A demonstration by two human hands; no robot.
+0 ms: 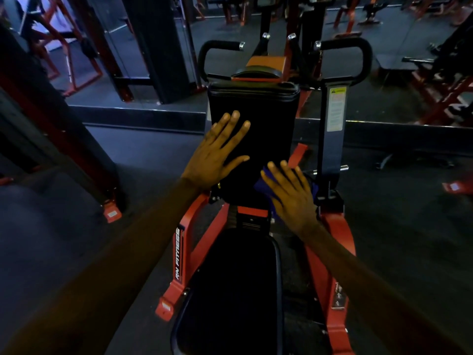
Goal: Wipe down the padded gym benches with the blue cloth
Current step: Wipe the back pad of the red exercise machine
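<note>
A single wide-angle camera, worn on the person's head, looks forward and steeply down along both outstretched arms. The seat pad (pixel 230 290) lies closest, right under the lens. The upright back pad (pixel 271 119) stands at arm's reach in mid-frame, where the left hand (pixel 215 157) and right hand (pixel 291 198) reach. Other gym machines (pixel 445 80) recede along the top edge.
</note>
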